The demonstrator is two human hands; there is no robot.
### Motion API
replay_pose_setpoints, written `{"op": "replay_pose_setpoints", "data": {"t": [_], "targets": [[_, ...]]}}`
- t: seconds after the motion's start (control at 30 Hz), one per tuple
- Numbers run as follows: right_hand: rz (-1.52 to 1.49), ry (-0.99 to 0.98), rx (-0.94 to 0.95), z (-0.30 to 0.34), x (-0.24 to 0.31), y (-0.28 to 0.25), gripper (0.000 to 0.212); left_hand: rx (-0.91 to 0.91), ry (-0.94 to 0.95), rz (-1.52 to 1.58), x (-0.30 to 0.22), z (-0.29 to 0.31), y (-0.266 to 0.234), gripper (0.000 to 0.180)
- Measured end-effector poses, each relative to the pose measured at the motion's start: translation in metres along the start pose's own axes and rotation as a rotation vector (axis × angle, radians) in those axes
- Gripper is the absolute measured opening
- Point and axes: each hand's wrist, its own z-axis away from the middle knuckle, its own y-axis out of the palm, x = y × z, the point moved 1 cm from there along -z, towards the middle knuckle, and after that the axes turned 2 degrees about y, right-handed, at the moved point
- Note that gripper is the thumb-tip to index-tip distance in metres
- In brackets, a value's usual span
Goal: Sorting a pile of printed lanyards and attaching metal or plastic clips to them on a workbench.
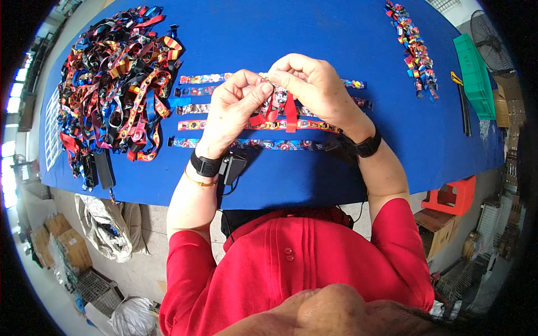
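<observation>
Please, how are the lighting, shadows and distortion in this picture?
In the head view, bright patches at the left edge are washed out; a dark shadow lies on the blue table below the right hand; the table's near edge curves, and the corners are black.

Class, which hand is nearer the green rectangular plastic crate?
Right. The right hand is left of the green rectangular plastic crate; the left hand is also left of it, but farther away.
</observation>
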Motion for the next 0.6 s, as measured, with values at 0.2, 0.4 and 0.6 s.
{"op": "replay_pose_setpoints", "data": {"t": [0.2,0.4,0.6], "targets": [[-0.02,-0.004,0.016,0.0,0.003,0.0,0.016,-0.028,-0.02,-0.001,-0.003,0.001,0.003,0.01],[-0.018,-0.014,0.016,0.0,0.003,0.001,0.016,-0.085,0.032,-0.077,0.005,0.0,-0.001,0.012],[-0.015,-0.006,0.05,0.0,0.002,-0.002,0.017,-0.102,0.04,-0.07,0.004,0.0,0.001,0.013]]}}
